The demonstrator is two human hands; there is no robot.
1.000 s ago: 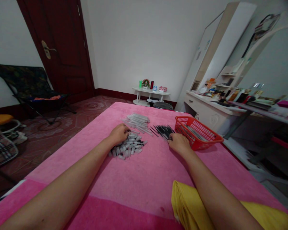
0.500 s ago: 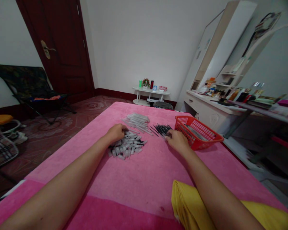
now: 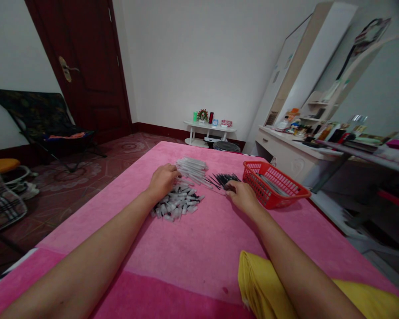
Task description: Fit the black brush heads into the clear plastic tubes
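Observation:
Both my arms reach out over a pink cloth (image 3: 193, 239). My left hand (image 3: 163, 179) is curled, its fingers at the near end of a row of clear tubes (image 3: 192, 168), just beyond a heap of small grey caps (image 3: 178, 204). What it grips is hidden. My right hand (image 3: 241, 193) rests closed at the near edge of a bunch of thin black sticks (image 3: 224, 179), fingertips touching them.
A red plastic basket (image 3: 275, 183) with some long pieces inside stands right of my right hand. A yellow cloth (image 3: 266, 283) lies under my right forearm. A dresser (image 3: 295, 150) is at the right, a folding chair (image 3: 43, 124) and a dark door (image 3: 86, 66) at the left.
My left hand has moved forward off the cap heap to the clear tubes. My right hand has shifted slightly left and forward along the black sticks.

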